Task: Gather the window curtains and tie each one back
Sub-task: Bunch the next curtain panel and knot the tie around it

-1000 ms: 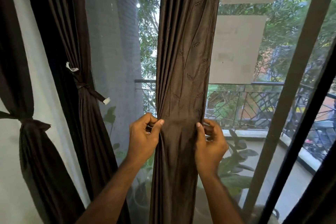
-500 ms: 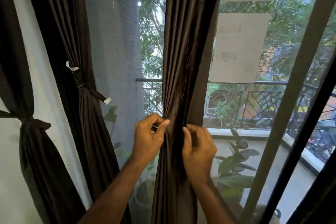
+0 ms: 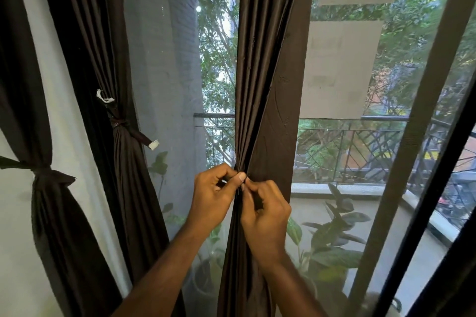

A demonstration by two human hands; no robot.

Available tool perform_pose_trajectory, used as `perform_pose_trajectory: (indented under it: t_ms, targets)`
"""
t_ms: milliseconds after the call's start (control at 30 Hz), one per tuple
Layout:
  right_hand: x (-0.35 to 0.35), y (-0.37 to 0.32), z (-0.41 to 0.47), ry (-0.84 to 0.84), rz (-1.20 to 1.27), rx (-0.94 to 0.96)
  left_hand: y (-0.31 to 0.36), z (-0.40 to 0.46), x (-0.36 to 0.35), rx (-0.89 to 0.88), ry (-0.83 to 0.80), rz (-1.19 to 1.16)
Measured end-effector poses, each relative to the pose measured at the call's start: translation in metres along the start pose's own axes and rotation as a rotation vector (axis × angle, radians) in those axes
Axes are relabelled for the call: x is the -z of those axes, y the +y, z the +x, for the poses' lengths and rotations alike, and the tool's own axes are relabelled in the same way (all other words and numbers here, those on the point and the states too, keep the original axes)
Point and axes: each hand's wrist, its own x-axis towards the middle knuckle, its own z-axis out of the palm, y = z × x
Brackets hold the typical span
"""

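Note:
A dark brown curtain (image 3: pixel 265 85) hangs down the middle of the window, bunched into narrow folds at hand height. My left hand (image 3: pixel 215 194) pinches its left edge between thumb and curled fingers. My right hand (image 3: pixel 265 211) grips the gathered folds from the right, its fingers curled and touching the left thumb. Left of it, a second brown curtain (image 3: pixel 128 183) is tied back with a knotted band (image 3: pixel 121 122). A third curtain (image 3: pixel 51 213) at the far left is also knotted at its middle.
A sheer net panel (image 3: pixel 164 72) hangs between the tied curtain and the middle one. Dark window frame bars (image 3: pixel 422 121) slant down the right side. Outside are a balcony railing (image 3: pixel 360 147), potted plants (image 3: pixel 332 239) and trees.
My right hand has moved left across the curtain, folding the wide cloth into a narrow bunch against my left hand. The left hand has stayed nearly where it was.

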Motion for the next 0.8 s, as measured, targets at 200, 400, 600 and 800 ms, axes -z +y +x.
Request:
perform_pose_trajectory:
  t_ms: [200,400,600,800]
  targets:
    - [0.001,-0.01,-0.002,-0.037,0.017,0.0,0.008,0.001,0.003,0.022,-0.038,-0.07]
    - [-0.001,-0.015,-0.004,-0.095,0.008,0.003,0.012,0.001,0.004,-0.041,-0.027,-0.036]
    - [0.011,-0.01,-0.003,-0.275,0.118,-0.03,0.006,0.001,0.008,-0.015,0.05,-0.024]
    - [0.035,0.021,0.031,0.147,0.121,-0.437,0.005,-0.002,0.012,0.029,0.07,-0.002]
